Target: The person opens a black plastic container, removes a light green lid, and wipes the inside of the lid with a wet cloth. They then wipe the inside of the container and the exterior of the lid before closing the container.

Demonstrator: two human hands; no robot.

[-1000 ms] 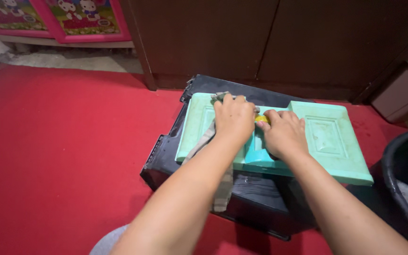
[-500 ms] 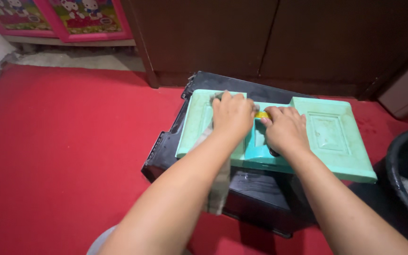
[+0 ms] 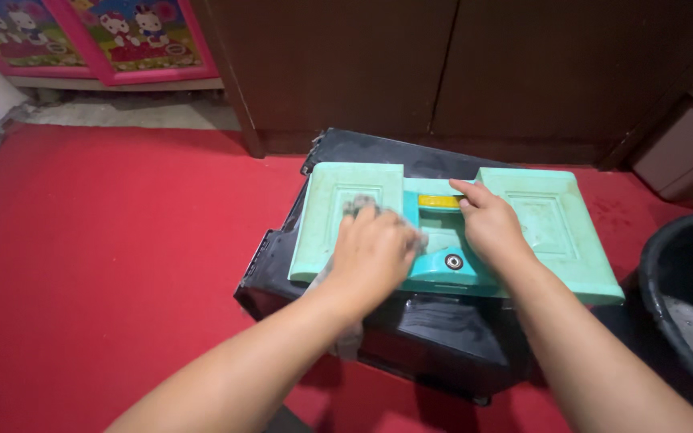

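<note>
A mint-green plastic panel [image 3: 547, 224] with a teal middle part, a yellow strip [image 3: 439, 201] and a round lock [image 3: 453, 261] lies across a black plastic case [image 3: 435, 329] on the red carpet. My left hand [image 3: 374, 252] presses a grey-green cloth [image 3: 354, 207] on the panel's left half, near its front edge. The cloth's tail hangs down over the case front. My right hand [image 3: 491, 224] rests flat on the panel beside the yellow strip, holding it down.
A black bucket [image 3: 687, 297] with grey water stands at the right. Dark brown cabinet doors [image 3: 411, 72] rise behind the case. Pink-framed cartoon panels [image 3: 106, 40] lean at the back left. A brown bin [image 3: 683, 152] sits at the far right.
My left hand has slid the cloth from the panel's back edge toward the front. The yellow strip and the lock are now uncovered. My right hand stays in place.
</note>
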